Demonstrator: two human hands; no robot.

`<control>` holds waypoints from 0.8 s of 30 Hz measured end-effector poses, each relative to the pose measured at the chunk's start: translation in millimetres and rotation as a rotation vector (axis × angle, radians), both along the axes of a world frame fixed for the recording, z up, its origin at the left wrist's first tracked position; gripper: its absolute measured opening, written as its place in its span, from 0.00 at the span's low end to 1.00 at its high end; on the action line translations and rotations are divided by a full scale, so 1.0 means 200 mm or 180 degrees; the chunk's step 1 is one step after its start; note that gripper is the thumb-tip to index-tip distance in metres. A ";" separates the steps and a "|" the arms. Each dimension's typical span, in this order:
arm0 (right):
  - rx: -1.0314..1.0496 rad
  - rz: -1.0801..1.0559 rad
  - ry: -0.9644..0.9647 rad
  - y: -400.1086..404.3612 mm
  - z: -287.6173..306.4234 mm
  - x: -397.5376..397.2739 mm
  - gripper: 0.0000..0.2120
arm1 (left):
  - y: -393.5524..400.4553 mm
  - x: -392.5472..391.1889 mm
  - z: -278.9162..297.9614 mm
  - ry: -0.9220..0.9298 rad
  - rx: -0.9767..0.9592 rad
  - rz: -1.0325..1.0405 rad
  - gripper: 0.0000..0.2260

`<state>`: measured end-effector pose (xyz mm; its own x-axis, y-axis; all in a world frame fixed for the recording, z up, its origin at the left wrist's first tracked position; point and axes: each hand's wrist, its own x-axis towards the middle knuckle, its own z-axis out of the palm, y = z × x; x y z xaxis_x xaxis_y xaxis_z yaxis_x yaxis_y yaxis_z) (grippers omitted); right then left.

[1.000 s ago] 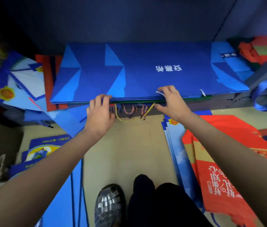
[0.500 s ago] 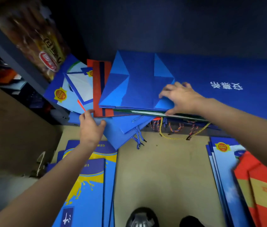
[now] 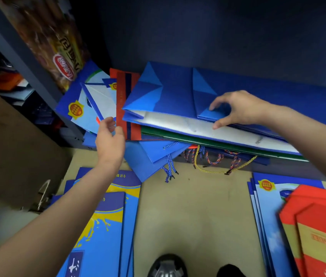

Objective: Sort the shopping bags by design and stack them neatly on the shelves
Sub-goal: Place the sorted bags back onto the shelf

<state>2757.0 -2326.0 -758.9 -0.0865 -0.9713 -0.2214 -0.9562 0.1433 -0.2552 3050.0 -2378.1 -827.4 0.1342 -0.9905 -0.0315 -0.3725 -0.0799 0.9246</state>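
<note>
While both arms reach toward the shelf, notes as follows.
Right hand: grip pinches the near edge of the top blue bag, thumb under, fingers curled above; edge lifted, white inside showing.
Left hand: grip loosely curled, fingertips at the edge of the red bag; cannot tell if it holds it.
Shelf stack: blue bags over a green bag; rope handles hang off the front.
Left of stack: pale blue bag with yellow badge, tilted.
Floor: blue-and-yellow bags left; sky-blue bags and red bags right.
</note>
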 end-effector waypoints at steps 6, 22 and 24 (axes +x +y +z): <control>-0.0328 0.0032 -0.0168 0.04 -0.06 -0.01 0.27 | -0.04 -0.06 0.00 -0.0215 0.0121 -0.0179 0.17; -0.1319 -0.0198 0.0233 -0.08 -0.28 0.71 0.14 | -0.13 0.00 0.02 0.1214 0.0974 -0.0611 0.19; -0.1032 -0.0084 0.0098 -0.10 -0.34 0.75 0.17 | -0.12 -0.01 0.02 0.1086 0.1040 -0.0804 0.17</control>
<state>2906.2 -2345.1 -827.8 -0.1144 -0.9881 0.1024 -0.9613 0.0841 -0.2625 3047.0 -2401.9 -822.6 -0.1788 -0.9218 -0.3439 -0.0999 -0.3307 0.9384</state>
